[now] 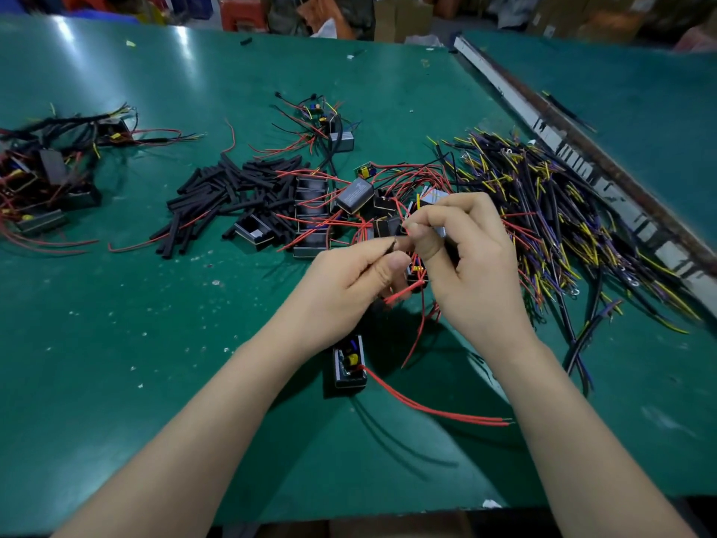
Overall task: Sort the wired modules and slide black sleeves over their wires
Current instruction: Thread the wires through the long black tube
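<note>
Item: short black tubular sleeve (390,246), pinched between thumb and forefinger of the left hand (349,281), fingers curled; long axis running up and to the right, its open end facing the right hand (461,258). Right hand: fingers curled, thumb and forefinger pinching thin red insulated wires (403,293), whose tips sit just beside the sleeve mouth. The two hands almost touch above the green matted table (155,343). In judgement, the coming move turns on lining wire tip with sleeve bore; the left hand is nearer the sleeve. Stock: heap of loose black sleeves (232,192), well left of the hands; open black-cased module with yellow component (349,363), near the wrists. Faint print on one grey module (355,194); illegible.
</note>
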{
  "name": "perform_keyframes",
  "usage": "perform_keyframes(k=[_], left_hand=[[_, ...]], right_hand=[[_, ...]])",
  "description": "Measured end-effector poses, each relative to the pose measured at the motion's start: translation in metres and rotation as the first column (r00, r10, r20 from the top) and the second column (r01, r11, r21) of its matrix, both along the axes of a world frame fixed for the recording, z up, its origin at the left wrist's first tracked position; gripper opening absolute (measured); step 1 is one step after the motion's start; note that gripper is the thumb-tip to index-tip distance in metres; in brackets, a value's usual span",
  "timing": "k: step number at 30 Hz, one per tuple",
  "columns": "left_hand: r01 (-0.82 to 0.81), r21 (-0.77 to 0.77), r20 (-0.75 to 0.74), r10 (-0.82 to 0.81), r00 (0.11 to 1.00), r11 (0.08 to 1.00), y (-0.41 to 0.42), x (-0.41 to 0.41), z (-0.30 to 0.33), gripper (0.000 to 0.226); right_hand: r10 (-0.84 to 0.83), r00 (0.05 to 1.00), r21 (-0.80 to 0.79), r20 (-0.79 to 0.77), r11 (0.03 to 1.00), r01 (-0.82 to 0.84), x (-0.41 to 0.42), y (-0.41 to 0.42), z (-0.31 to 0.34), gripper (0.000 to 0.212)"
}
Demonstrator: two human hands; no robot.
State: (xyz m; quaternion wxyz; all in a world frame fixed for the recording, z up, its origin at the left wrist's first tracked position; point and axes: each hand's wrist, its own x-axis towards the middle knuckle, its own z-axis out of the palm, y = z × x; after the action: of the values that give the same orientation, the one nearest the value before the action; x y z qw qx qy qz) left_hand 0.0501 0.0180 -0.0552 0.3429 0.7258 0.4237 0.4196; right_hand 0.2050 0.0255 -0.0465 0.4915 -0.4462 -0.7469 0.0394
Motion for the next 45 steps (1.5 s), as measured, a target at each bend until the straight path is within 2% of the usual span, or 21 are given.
perform_keyframes(k=[3, 6, 9, 13, 18, 23, 27, 30, 34, 38, 45], left_hand=[[-0.017, -0.047, 0.111, 0.022, 0.994, 0.999, -0.001, 0.003, -0.002, 0.018], [-0.005, -0.04, 0.185, 0.012, 0.983, 0.999, -0.003, 0.005, -0.001, 0.026], [0.02, -0.071, 0.244, -0.003, 0.97, 0.997, -0.004, 0.005, 0.0, 0.02], [0.053, -0.138, 0.272, -0.014, 0.962, 0.989, -0.002, 0.0, 0.001, 0.003], [0.071, -0.127, 0.198, -0.045, 0.979, 0.989, -0.002, -0.001, 0.003, 0.009], [0.112, -0.148, 0.22, -0.078, 0.972, 0.983, -0.001, -0.002, 0.002, 0.013], [0.049, -0.15, 0.212, -0.016, 0.977, 0.987, 0.001, -0.004, 0.0, 0.011], [0.018, -0.151, 0.245, 0.02, 0.969, 0.988, 0.001, -0.004, 0.002, 0.016], [0.054, -0.162, 0.355, 0.007, 0.935, 0.985, 0.0, -0.003, 0.006, 0.02], [0.061, -0.137, 0.405, 0.0, 0.914, 0.989, -0.001, -0.001, 0.008, 0.01], [0.022, -0.157, 0.466, 0.055, 0.883, 0.987, -0.002, 0.001, 0.009, 0.009]], right_hand=[[0.023, 1.0, 0.03, 0.012, 0.999, -0.024, -0.003, -0.002, -0.001, 0.013], [0.033, 0.999, 0.045, 0.022, 0.998, -0.034, -0.004, -0.003, 0.0, 0.013], [0.029, 0.999, 0.036, 0.031, 0.999, -0.031, -0.005, -0.004, -0.001, 0.014], [0.034, 0.999, 0.015, 0.043, 0.999, -0.034, -0.004, -0.004, -0.002, 0.013], [0.013, 0.999, -0.008, 0.035, 1.0, -0.013, -0.001, -0.002, -0.003, 0.016], [0.011, 0.999, -0.017, 0.042, 1.0, -0.01, -0.001, -0.003, -0.003, 0.017], [0.048, 0.996, -0.018, 0.072, 0.999, -0.046, -0.002, -0.004, -0.002, 0.017], [0.054, 0.995, -0.001, 0.08, 0.999, -0.054, 0.0, -0.003, -0.002, 0.016], [0.061, 0.994, 0.011, 0.096, 0.998, -0.062, 0.001, -0.002, -0.001, 0.015], [0.055, 0.992, 0.021, 0.113, 0.998, -0.058, 0.002, -0.001, -0.001, 0.016], [0.052, 0.991, 0.029, 0.124, 0.998, -0.056, 0.003, -0.001, 0.002, 0.016]])
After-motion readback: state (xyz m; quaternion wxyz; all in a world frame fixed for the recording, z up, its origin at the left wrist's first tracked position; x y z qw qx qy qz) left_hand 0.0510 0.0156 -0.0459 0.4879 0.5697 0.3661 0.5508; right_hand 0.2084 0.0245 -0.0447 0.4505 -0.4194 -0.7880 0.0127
